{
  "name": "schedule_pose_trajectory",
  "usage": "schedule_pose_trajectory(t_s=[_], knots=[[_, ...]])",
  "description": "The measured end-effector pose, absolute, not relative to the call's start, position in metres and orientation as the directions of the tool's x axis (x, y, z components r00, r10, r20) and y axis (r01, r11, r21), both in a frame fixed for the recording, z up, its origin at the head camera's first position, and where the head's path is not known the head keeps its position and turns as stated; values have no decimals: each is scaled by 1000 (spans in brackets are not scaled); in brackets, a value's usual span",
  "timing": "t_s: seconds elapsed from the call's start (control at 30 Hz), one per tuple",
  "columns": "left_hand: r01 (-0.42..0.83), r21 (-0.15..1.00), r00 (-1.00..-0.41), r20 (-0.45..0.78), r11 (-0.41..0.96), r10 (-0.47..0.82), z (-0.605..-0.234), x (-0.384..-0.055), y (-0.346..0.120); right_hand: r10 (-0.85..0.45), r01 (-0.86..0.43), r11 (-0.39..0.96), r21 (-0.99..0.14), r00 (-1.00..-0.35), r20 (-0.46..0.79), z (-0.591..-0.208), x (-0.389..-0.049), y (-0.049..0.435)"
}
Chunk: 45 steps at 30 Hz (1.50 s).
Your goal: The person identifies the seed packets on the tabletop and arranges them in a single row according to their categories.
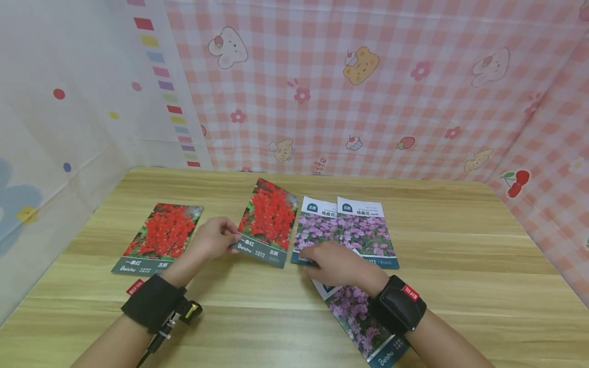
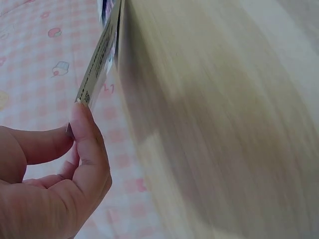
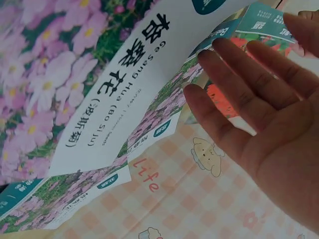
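Observation:
My left hand (image 1: pixel 213 239) pinches the lower left corner of a red-flower seed packet (image 1: pixel 267 220) between thumb and fingers. In the left wrist view that packet (image 2: pixel 99 59) is seen nearly edge-on. Fingers extended, my right hand (image 1: pixel 338 263) is over the lower edge of a pink-flower seed packet (image 1: pixel 317 230); in the right wrist view nothing is gripped by the hand (image 3: pixel 269 109). A second pink-flower packet (image 1: pixel 365 232) adjoins it on the right. Beneath my right wrist is a third one (image 1: pixel 361 322), slanted and partly covered by the arm.
Another red-flower packet (image 1: pixel 161 232) lies at the left of the wooden table (image 1: pixel 257 312), partly behind my left forearm. A pink checked cloth (image 1: pixel 322 117) hangs along the table's back, and a white cloth (image 1: pixel 69 128) hangs on the left.

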<state>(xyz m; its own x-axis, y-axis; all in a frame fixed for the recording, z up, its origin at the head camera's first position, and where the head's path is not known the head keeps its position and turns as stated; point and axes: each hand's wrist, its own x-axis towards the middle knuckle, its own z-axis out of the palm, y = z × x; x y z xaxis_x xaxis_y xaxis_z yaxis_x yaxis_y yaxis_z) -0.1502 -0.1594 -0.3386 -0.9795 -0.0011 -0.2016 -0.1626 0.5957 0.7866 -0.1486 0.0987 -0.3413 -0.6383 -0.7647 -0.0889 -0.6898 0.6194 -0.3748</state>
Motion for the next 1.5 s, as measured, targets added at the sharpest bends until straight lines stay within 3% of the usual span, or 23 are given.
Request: schedule_pose_trajectory(t_s=[0.2,0.37,0.87,1.1,1.5], knots=[[-145,806,-984,-176,574,-2,-332,-137,-165,-683,-581,674,-456,-725,-87,-343,-152,99],[-149,822,-984,-177,550,-2,-326,-127,-167,-647,-528,645,-552,-762,-26,-341,-156,100],[-57,897,-993,-99,437,72,-313,-113,-156,-647,-433,586,-684,-759,-74,-337,-158,98],[-82,895,-991,-119,439,56,-313,-110,-151,-670,-398,505,-766,-740,-58,-337,-160,98],[-99,905,-990,-133,413,56,-319,-110,-144,-615,-146,375,-915,-778,-128,-339,-158,97]])
